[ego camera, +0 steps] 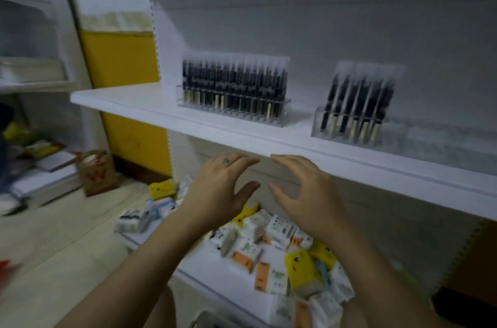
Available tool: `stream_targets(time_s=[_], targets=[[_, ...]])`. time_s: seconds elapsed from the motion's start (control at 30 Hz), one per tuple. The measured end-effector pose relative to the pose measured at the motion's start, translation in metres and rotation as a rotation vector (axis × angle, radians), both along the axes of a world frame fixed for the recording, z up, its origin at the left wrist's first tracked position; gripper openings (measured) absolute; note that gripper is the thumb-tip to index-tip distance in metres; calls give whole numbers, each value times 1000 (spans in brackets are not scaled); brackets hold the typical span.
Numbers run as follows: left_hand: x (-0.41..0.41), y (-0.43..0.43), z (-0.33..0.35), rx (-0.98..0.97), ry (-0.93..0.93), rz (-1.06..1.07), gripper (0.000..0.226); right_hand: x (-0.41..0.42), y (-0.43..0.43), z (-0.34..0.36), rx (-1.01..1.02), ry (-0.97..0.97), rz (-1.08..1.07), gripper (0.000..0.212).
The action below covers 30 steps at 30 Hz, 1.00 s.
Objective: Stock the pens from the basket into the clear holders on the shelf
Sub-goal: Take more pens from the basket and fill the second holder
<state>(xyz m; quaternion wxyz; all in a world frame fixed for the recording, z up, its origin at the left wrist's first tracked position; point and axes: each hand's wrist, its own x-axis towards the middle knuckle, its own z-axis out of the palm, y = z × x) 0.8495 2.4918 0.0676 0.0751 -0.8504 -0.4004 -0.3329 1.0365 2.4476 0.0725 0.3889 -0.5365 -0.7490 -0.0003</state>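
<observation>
Under the white shelf [134, 102] lies a heap of small soft packets [269, 247], and over it the left hand [220, 188] and the right hand [304, 198] hover empty, fingers spread, before the shelf edge. Dark pens [234, 80] stand upright in the left holder [234, 112] on the shelf, while those in the right holder [349, 136] lean with tops to the right. Both holders are clear, boxy plastic; the pen bottoms look golden.

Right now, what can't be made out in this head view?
Basket: not identifiable; the head view's bottom edge cuts off whatever lies below.
Right holder: motion blur hides its right end and free slots.
Pens: markings blurred.
Packets on the lower shelf: labels too small.
</observation>
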Motion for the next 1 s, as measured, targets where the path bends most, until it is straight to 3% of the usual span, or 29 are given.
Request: stream_targets(time_s=[0.47, 0.73, 1.0], targets=[[-37, -24, -167, -423, 80, 152, 52, -29, 15, -186, -588, -87, 26, 60], [-31, -17, -245, -675, 153, 189, 59, -32, 20, -249, -805, -16, 20, 66], [-45, -3, -318, -1008, 228, 284, 59, -37, 17, -316, -1086, -96, 56, 67]])
